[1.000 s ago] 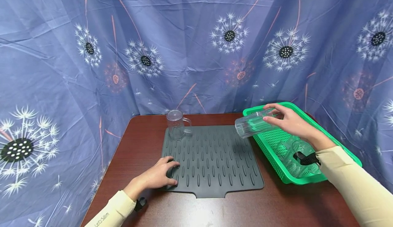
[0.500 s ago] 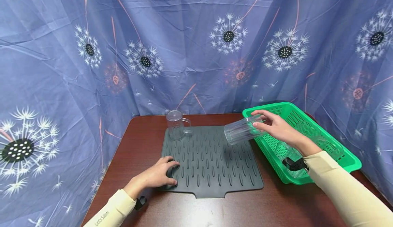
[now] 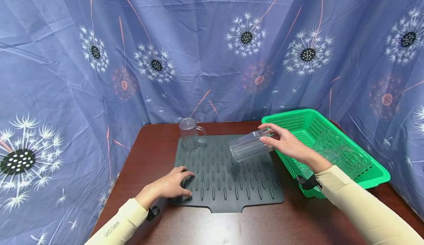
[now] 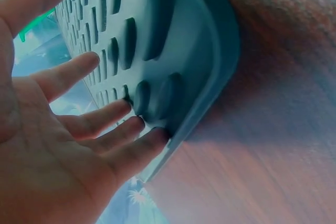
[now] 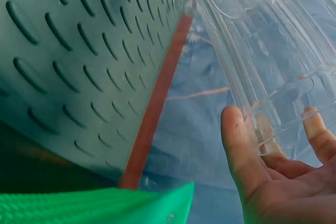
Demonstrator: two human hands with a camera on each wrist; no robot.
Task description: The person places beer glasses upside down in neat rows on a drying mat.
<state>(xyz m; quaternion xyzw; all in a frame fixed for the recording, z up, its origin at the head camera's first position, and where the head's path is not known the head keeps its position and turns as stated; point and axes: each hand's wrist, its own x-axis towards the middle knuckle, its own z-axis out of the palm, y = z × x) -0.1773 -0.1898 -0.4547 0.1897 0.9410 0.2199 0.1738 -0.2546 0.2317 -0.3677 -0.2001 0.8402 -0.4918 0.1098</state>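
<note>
My right hand [image 3: 285, 144] grips a clear ribbed glass [image 3: 246, 145] by its base and holds it on its side above the right part of the dark grey ribbed mat [image 3: 228, 186]. In the right wrist view the glass [image 5: 273, 61] sits between thumb and fingers [image 5: 239, 150], over the mat [image 5: 79, 51]. My left hand [image 3: 172, 187] rests flat on the mat's front left corner; its straight fingers [image 4: 115, 129] press the mat's edge [image 4: 210, 77]. A clear handled mug [image 3: 189, 134] stands upright at the mat's back left corner.
A green slotted basket [image 3: 381, 175] stands at the table's right side with clear glassware inside. The mat lies on a brown wooden table [image 3: 265, 223]. A blue dandelion-print cloth [image 3: 212, 46] hangs close behind and around the table.
My right hand has carried the glass leftward out of the basket and over the mat, a little lower. The left hand has stayed on the mat's corner.
</note>
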